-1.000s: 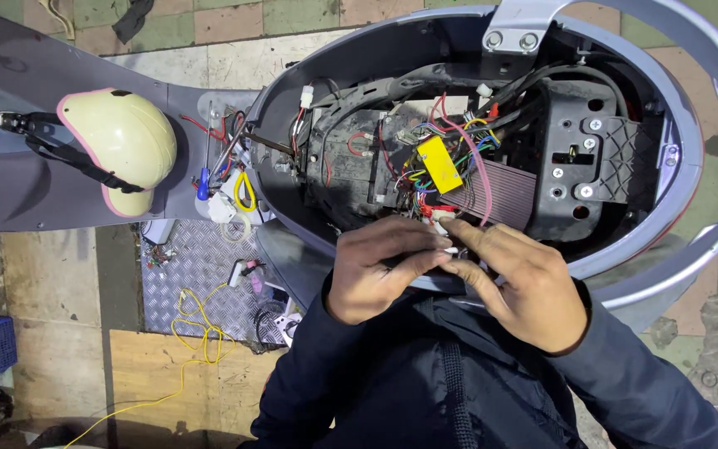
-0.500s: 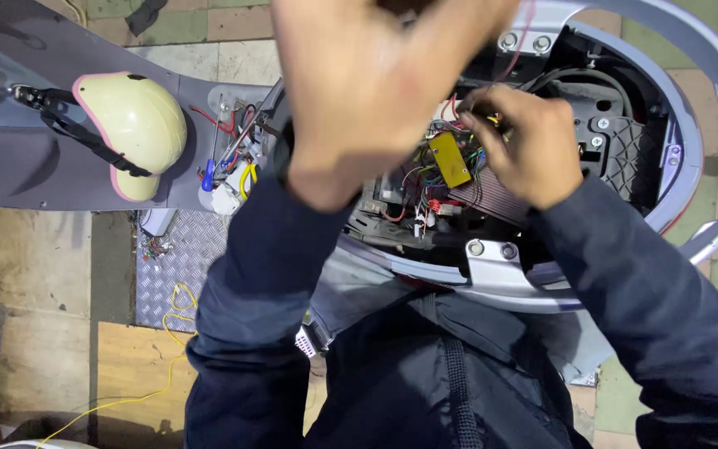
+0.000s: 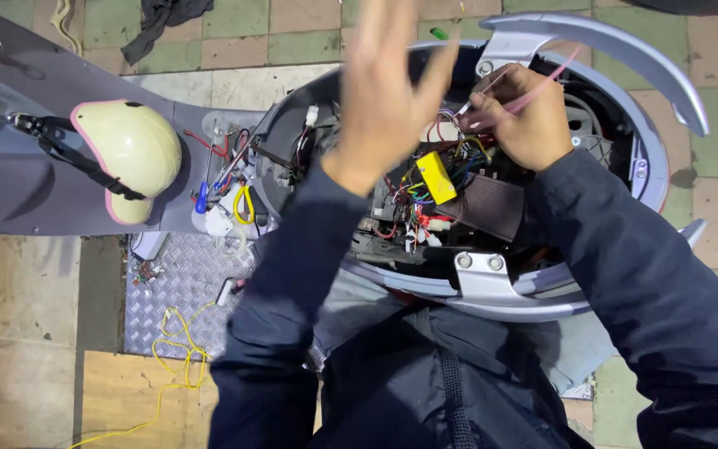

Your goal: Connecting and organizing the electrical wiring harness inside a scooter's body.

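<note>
Pink wire is the thing being worked here, pinched in the right hand up at the back of the open scooter body. Fingers of that hand are closed on it near its lower end, down by the connector bundle. The wire's long axis runs diagonally: low end at the left by the knuckles, free end pointing up and to the right toward the silver grab rail.

Left hand is up in the air between camera and scooter, fingers spread apart and holding nothing, pretty blurry so I can't tell if it's brushing anything underneath.

For doing this bit well, I'd say keep the pinch close to the terminal end so the wire doesn't whip around, and keep it out of the tangle around the yellow block and the ribbed grey controller.

Off to the left a cream helmet sits on the footboard, and a yellow cable trails on the floor.
</note>
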